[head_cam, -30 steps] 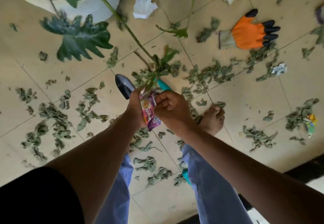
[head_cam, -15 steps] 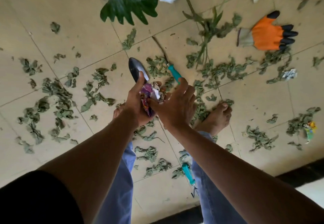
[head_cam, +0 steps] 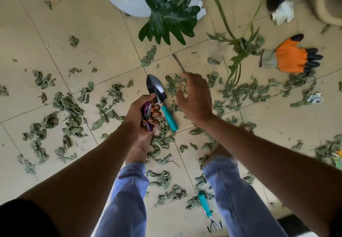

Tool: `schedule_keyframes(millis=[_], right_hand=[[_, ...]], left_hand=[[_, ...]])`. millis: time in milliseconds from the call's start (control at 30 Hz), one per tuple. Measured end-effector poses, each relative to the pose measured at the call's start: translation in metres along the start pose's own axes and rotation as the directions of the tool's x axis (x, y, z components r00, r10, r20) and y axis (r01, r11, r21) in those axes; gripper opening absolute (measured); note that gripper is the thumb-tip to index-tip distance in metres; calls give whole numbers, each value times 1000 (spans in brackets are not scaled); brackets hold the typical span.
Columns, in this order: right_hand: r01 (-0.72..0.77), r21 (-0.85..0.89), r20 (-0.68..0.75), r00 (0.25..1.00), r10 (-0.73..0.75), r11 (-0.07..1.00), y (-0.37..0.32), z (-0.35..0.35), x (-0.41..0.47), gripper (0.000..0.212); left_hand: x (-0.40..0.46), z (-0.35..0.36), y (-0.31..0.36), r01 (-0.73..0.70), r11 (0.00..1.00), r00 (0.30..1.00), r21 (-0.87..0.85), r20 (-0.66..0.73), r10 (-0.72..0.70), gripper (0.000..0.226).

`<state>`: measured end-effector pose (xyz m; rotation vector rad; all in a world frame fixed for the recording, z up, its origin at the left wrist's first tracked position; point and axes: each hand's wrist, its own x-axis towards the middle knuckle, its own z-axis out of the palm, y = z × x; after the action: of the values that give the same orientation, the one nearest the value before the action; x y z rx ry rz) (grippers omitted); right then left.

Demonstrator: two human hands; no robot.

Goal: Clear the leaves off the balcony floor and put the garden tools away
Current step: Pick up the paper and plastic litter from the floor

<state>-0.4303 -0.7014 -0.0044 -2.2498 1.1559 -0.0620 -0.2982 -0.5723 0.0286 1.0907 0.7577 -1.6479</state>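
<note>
Fingers [head_cam: 148,98] of the left hand [head_cam: 137,115] are being kept clamped on crumpled wrappers [head_cam: 147,112] and the trowel [head_cam: 161,100]; right hand [head_cam: 194,96] fingers are being held spread wide, empty.

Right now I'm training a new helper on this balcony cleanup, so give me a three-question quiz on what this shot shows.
1. True or false: the left hand is empty.
2. Which lies between the person's legs? A) orange glove B) small hand rake C) trowel
3. Fill in: the right hand is ____, fingers spread, holding nothing.

Key:
1. False; it grips a crumpled purple wrapper.
2. B; the teal-handled rake lies on the floor tiles among dried leaves.
3. Open.
</note>
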Motion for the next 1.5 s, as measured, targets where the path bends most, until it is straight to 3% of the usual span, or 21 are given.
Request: schedule_keyframes(millis=[100,267,467,667,800,900,1033,1133,1233,1367,1500], right_hand=[[-5,-218,-24,1000,0,976,13,10,54,49],[8,-416,-6,1000,-11,909,19,16,127,61],[-28,-368,85,994,64,929,24,21,182,78],[-42,-419,160,980,120,907,30,16,188,58],[83,-430,79,995,-54,899,27,9,154,46],[109,-284,-40,991,-125,953,25,7,119,37],[142,122,-245,963,-109,982,0,-24,55,18],[-19,423,-128,988,81,906,-25,-65,9,25],[-175,646,64,982,175,743,-41,-95,-24,34],[-361,682,294,932,213,637,-40,-97,-45,20],[-297,522,106,953,285,799,-33,-87,-56,18]], left_hand=[[4,-6,9,11,999,1000,45,1,-11,30],[14,-6,22,12,994,1000,110,-3,-12,29],[29,4,36,4,988,1000,155,30,-9,23],[39,23,46,5,985,999,175,40,-12,25],[40,36,40,16,987,999,159,38,-22,29],[40,45,30,14,989,1000,148,-8,-13,30],[36,55,16,-21,995,997,100,-77,29,32],[31,64,10,-54,998,995,42,-78,57,33],[27,74,5,-74,997,995,24,-65,75,55],[21,89,-3,37,997,999,61,-2,-37,51],[18,101,-17,59,998,998,38,-24,-59,52]])
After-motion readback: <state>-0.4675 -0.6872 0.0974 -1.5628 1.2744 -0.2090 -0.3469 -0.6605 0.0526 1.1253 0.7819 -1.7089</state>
